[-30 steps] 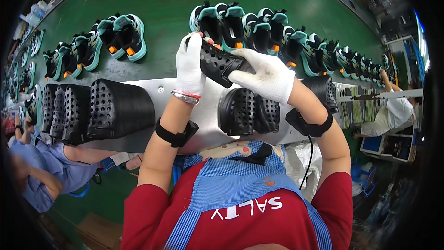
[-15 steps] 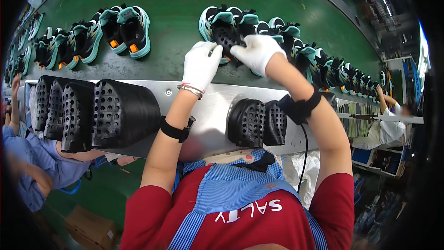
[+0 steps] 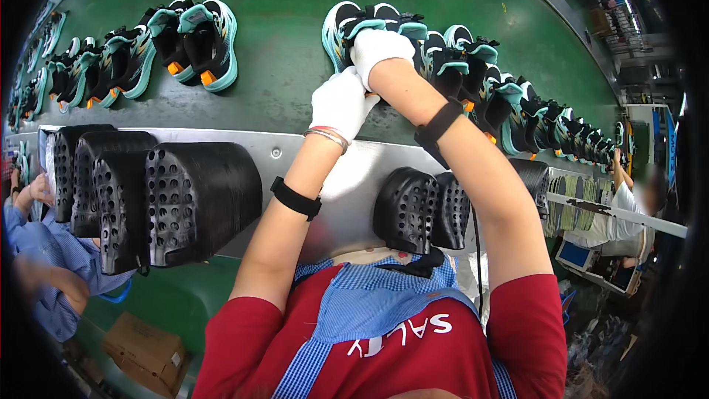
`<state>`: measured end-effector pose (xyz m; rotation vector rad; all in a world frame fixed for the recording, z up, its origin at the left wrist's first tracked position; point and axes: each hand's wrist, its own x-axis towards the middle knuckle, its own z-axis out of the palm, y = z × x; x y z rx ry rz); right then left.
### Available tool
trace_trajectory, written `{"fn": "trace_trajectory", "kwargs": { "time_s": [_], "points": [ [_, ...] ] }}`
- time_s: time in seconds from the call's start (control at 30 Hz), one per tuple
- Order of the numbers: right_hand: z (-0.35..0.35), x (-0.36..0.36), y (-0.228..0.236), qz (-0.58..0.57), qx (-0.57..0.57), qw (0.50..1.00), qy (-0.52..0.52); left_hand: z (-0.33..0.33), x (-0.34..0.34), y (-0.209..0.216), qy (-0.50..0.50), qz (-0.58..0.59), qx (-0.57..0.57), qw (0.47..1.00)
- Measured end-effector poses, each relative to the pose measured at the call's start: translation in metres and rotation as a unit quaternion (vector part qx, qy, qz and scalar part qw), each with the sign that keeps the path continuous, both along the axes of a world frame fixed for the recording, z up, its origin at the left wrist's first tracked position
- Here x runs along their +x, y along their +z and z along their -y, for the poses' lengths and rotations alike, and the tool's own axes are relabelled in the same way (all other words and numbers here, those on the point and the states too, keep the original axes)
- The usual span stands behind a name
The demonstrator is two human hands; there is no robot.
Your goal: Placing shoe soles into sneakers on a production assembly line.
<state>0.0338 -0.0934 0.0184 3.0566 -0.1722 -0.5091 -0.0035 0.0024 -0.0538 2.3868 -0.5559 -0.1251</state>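
My white-gloved right hand (image 3: 384, 55) reaches over the opening of a black and teal sneaker (image 3: 338, 28) on the green table; its fingers are hidden from me. Just below it, my gloved left hand (image 3: 340, 107) is closed at the heel end of that same sneaker, close against my right wrist. The heel itself is covered by the gloves. No black perforated insert shows between my hands. Nearer me on the metal ledge (image 3: 351, 177), nested black perforated inserts (image 3: 406, 210) stand at the right, and a larger nested row (image 3: 207, 199) stands at the left.
A line of similar sneakers (image 3: 210, 48) runs along the green table (image 3: 281, 0) to the left, and more sneakers (image 3: 517, 114) run right. Other people (image 3: 635, 207) work at both sides. A cardboard box (image 3: 144, 351) lies on the floor at lower left.
My right hand has moved forward over the sneaker, and the black perforated insert it held is out of sight. My left hand has shifted slightly right and down, next to my right wrist.
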Motion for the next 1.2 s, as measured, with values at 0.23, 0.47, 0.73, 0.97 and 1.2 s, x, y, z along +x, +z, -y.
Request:
{"fn": "trace_trajectory", "kwargs": {
  "time_s": [0.23,0.47,0.73,0.97,1.2],
  "points": [
    [0.001,0.01,-0.001,-0.008,0.048,0.999,-0.023,-0.003,0.016,0.005,-0.046,-0.024,0.098,0.994],
    [-0.005,0.008,0.02,-0.031,-0.025,0.991,0.127,-0.004,0.021,0.03,-0.067,-0.058,0.169,0.982],
    [-0.002,0.029,0.001,0.0,-0.068,0.98,0.186,0.005,0.029,0.015,-0.063,-0.032,0.163,0.984],
    [0.002,0.02,-0.003,0.062,-0.009,0.986,0.155,0.004,0.032,0.026,-0.047,-0.039,0.236,0.97],
    [0.054,-0.052,0.058,0.01,0.04,0.995,0.09,0.001,0.034,0.044,-0.056,-0.099,0.254,0.96]
  ]
}}
